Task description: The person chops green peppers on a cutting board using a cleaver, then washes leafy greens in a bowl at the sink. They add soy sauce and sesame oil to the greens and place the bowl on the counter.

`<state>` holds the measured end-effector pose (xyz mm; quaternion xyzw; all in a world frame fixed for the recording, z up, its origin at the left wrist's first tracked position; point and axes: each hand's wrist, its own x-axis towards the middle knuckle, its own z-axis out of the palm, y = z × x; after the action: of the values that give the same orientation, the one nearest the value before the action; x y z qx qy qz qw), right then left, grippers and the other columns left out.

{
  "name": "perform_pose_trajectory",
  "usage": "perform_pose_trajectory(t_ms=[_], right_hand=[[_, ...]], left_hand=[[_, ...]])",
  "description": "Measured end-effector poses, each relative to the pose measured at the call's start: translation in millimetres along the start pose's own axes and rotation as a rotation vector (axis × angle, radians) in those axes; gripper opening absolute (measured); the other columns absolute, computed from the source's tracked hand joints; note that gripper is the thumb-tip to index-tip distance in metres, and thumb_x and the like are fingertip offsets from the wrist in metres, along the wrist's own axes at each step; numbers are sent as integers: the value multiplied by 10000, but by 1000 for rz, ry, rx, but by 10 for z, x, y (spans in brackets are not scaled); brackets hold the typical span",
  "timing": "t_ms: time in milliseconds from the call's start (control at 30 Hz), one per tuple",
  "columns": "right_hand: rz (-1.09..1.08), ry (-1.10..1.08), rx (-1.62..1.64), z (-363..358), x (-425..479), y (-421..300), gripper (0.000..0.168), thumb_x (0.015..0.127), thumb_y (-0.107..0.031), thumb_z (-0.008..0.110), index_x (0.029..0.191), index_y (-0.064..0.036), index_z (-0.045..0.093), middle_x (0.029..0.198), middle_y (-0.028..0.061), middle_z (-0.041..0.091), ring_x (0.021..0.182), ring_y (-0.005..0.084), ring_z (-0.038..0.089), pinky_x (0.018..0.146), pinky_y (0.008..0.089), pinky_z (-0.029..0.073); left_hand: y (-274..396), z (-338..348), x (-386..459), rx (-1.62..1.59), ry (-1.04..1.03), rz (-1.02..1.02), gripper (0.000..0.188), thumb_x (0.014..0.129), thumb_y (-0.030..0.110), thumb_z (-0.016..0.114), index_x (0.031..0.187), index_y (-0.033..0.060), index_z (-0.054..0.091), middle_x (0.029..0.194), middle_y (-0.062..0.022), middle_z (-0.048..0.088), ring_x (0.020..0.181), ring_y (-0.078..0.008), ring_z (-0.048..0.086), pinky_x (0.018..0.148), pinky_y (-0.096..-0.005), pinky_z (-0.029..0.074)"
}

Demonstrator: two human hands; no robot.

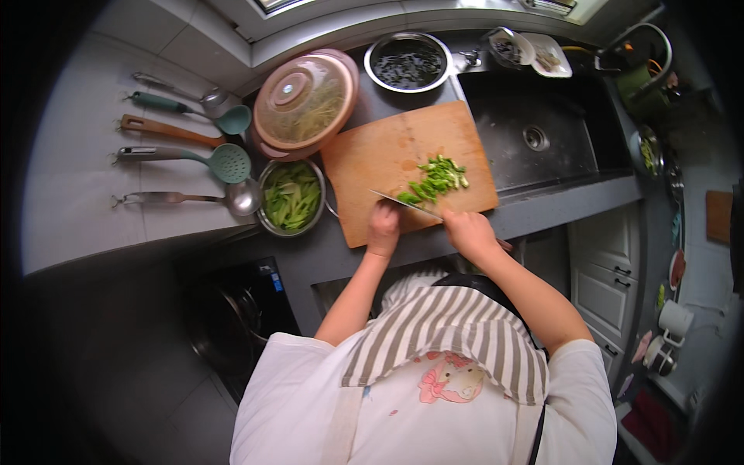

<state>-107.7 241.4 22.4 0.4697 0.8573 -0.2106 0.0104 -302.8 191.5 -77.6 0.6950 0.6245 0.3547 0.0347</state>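
My right hand (472, 233) grips a kitchen knife (407, 204), its blade slanting up and to the left over a wooden cutting board (372, 154). Beyond the blade lies a loose heap of chopped green vegetable (440, 176), probably green pepper. My left hand (383, 226) rests at the board's near edge, fingers curled close to the near side of the blade. Whatever may be under those fingertips is hidden.
Left of the board stand a metal bowl of sliced green vegetable (292, 197) and a lidded pink container (305, 104). A metal bowl of dark liquid (408, 63) sits behind. The black sink (540, 119) is at right. Utensils, including a slotted spoon (229, 163), hang at left.
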Motion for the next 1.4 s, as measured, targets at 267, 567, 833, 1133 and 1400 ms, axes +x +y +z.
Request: perform_pose_trajectory(t_ms=[267,567,833,1133,1400], right_hand=[[67,-4,164,313,293,-30,114,805,-160,584,848,-58,559,658,210,602,648,402,607,571,489,488],[11,67,228,160,243,113,164,810,-212,624,820,-55,580,664,196,599,642,397,598,577,483,476],[4,-29,54,238,114,-67,123,805,-177,594,804,-60,557,626,187,597,630,389,604,581,479,491],[48,161,434,294,233,91,160,808,-189,628,870,-44,597,717,227,605,710,403,604,597,470,475],[390,292,23,-118,-1,598,132,807,-125,562,844,-1,536,714,245,613,702,418,606,623,498,480]], left_hand=[[61,-110,-16,-24,-19,-26,224,685,-60,539,883,17,609,961,-114,588,930,-307,557,788,-384,494],[61,-91,-34,-70,-4,-134,197,695,-53,595,881,10,606,959,-116,572,900,-290,559,783,-367,482],[56,-80,-62,-55,43,-130,171,677,-43,614,835,19,597,868,-117,563,837,-307,551,731,-389,480],[100,-61,-8,-202,95,-192,148,716,-66,589,840,12,564,862,-132,545,808,-320,537,712,-388,459],[16,200,171,-410,101,-406,305,772,-93,562,1045,27,498,1134,-128,488,827,-226,586,702,-303,507]])
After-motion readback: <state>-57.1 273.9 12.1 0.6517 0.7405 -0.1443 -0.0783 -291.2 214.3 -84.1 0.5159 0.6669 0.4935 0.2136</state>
